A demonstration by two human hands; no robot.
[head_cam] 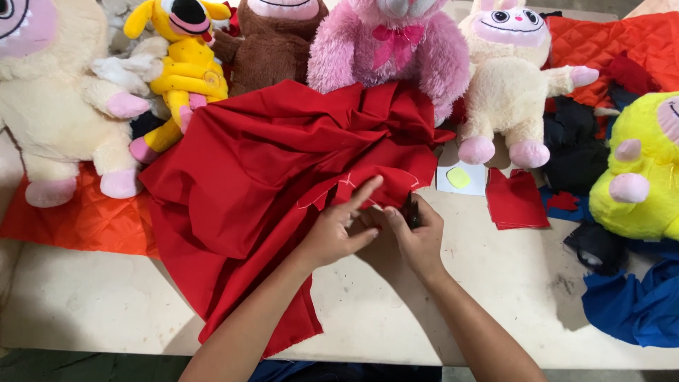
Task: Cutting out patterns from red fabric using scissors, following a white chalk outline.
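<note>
Left hand (338, 230) pins the crumpled red cloth (262, 184), fingers spread; right hand (416, 237) clamps small black scissors (411, 210).

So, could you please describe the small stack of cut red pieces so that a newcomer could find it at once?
Start at the big red cloth in the middle of the table. Go right, past the hands and the white card with a yellow shape. The stack lies below the cream plush's pink feet: small, flat, neatly squared, unlike the crumpled cloth.
</note>
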